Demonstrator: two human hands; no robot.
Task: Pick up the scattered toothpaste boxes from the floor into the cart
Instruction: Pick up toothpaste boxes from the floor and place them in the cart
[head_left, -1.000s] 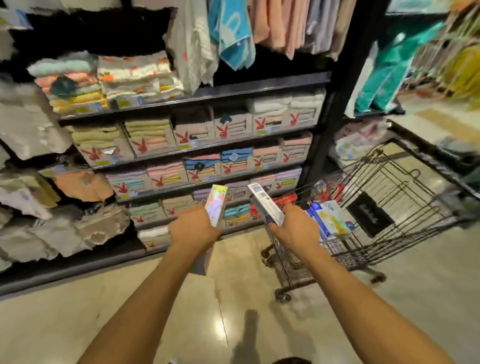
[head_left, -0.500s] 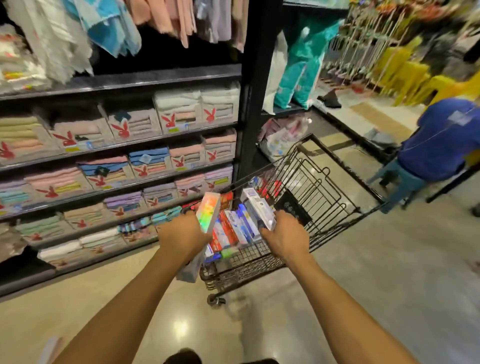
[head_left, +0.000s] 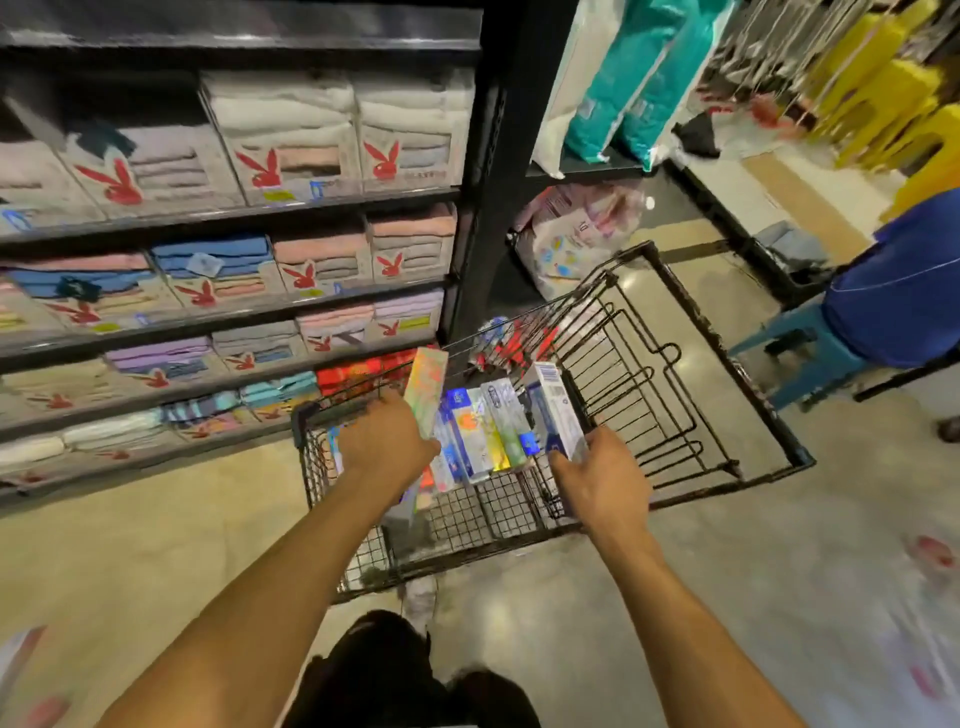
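My left hand (head_left: 387, 444) grips a shiny iridescent toothpaste box (head_left: 427, 387), held upright over the near left part of the black wire cart (head_left: 727, 364). My right hand (head_left: 602, 480) holds a white and blue toothpaste box (head_left: 556, 410), tilted over the cart's middle. Between my hands, several toothpaste boxes (head_left: 480, 431) lie side by side in the cart's basket. At the frame's lower left edge a blurred box (head_left: 18, 654) lies on the floor.
Shelves of boxed towels (head_left: 291, 150) run along the left, close to the cart. A black upright post (head_left: 493, 156) stands behind the cart. A person in a blue top (head_left: 904, 291) sits on a blue stool (head_left: 800, 353) at the right. Yellow chairs (head_left: 893, 98) stand far right.
My view swung right and down, and I closed in on the cart. Both hands, each holding its box, moved from beside the cart to over its basket.
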